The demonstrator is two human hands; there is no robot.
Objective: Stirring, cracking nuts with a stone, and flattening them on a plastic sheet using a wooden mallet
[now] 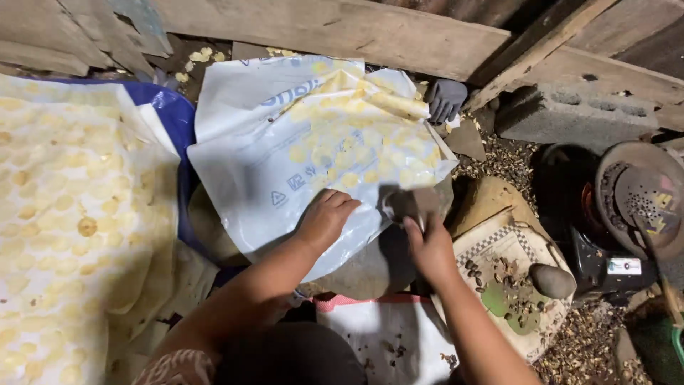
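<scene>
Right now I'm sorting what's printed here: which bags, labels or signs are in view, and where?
White plastic sheet: centre, under the left hand; crumpled, blue print, yellow discs inside.
Small label: right, on the black appliance; white rectangle with red.
Checkered board: beside the right hand; cream, dark checks.

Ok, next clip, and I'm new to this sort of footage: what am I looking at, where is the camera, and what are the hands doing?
There is no machine here. The single picture comes from a camera worn on a person's head, looking down at their own bare arms. The left hand presses flat on a white plastic sheet speckled with flattened yellow discs, draped over a large stone. The right hand grips a blurred tool, perhaps a hammer, at the sheet's edge. To the left lies another sheet of yellow discs. To the right, a tray holds dark seeds and a smooth pebble, with husks scattered on the ground.
</scene>
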